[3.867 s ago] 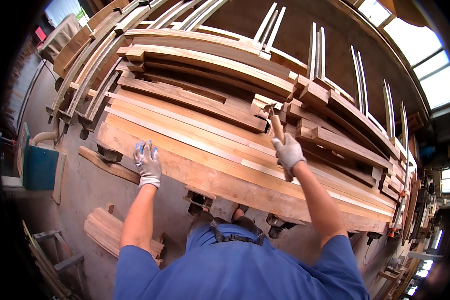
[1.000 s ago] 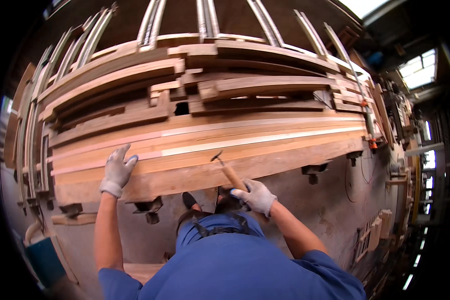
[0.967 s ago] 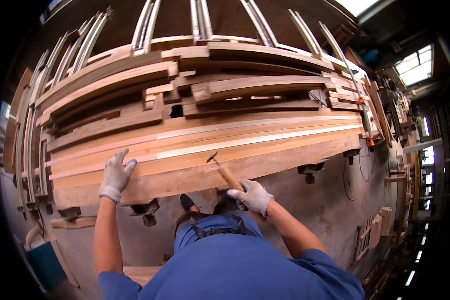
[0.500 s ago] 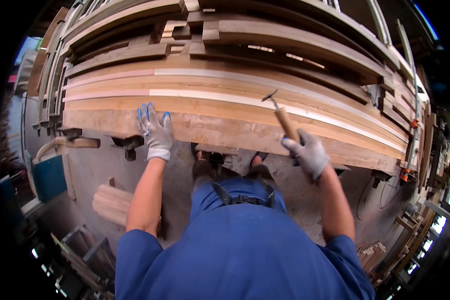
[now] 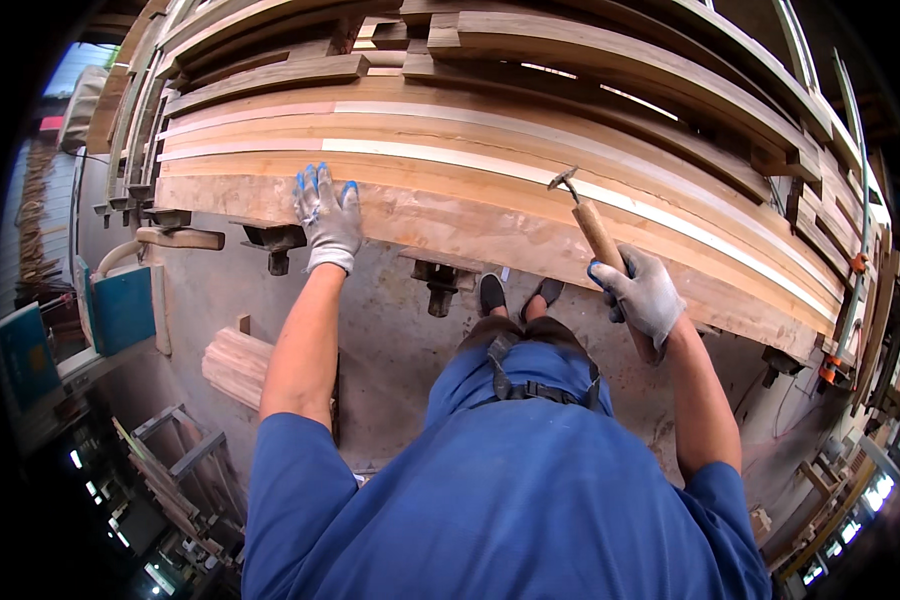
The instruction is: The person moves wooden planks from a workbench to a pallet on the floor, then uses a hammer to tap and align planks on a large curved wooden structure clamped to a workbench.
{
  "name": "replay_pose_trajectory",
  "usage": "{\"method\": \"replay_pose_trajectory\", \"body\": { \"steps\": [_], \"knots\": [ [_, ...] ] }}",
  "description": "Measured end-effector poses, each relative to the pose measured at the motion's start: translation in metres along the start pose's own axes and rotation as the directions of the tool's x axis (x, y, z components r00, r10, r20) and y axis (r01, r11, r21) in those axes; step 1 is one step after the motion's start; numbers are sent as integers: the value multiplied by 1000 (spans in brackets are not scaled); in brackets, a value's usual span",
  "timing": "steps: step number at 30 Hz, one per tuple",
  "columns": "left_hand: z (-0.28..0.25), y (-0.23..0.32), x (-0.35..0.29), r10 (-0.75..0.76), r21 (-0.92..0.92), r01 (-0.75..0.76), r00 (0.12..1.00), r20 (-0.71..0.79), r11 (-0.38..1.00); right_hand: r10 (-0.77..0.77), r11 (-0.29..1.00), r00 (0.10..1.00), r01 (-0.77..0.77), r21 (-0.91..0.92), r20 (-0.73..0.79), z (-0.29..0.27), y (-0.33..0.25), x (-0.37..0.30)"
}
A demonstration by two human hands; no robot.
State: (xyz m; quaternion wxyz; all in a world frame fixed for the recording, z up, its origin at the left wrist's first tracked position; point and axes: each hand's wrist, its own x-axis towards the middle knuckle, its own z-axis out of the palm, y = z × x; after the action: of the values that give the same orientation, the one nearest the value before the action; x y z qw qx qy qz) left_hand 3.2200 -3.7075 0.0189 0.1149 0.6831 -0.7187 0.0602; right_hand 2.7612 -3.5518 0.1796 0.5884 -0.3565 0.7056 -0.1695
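- shifting rightward along the wood over the last second, the grey-gloved left hand with blue fingertips [image 5: 330,220] had come to lie over the near edge of the long, pale-brown wooden slab [image 5: 460,222], its fingers slightly spread and gripping nothing.
- just beyond that hand, the narrow, flat pink strip [image 5: 240,147], running to its left, met the narrow, flat white strip [image 5: 430,157], running to its right.
- the grey-gloved right hand [image 5: 650,300] stayed wrapped around the small, dark-headed hammer with a pale wooden handle [image 5: 595,232]; the hammer's head, ahead and to the left of that hand, was farther along the white strip than before; contact could not be told.
- the work had, it seemed, passed to a stretch farther right, the left hand perhaps steadying.
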Motion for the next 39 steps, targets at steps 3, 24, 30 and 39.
{"method": "replay_pose_trajectory", "body": {
  "steps": [3,24,30,39],
  "knots": [
    [-2,2,-2,-1,2,1,1000,-4,1000,22,1000,999,-22,-5,-26,8,0,-8],
    [10,33,-19,-243,2,244,965,-96,970,-91,981,996,92,-169,11,-5,-41,9],
    [9,37,-26,-330,56,332,943,-33,942,-205,832,972,233,-503,112,8,-78,56],
    [1,45,-25,-356,-2,356,934,-41,934,-395,521,884,439,-732,249,85,-148,146]
  ]
}}
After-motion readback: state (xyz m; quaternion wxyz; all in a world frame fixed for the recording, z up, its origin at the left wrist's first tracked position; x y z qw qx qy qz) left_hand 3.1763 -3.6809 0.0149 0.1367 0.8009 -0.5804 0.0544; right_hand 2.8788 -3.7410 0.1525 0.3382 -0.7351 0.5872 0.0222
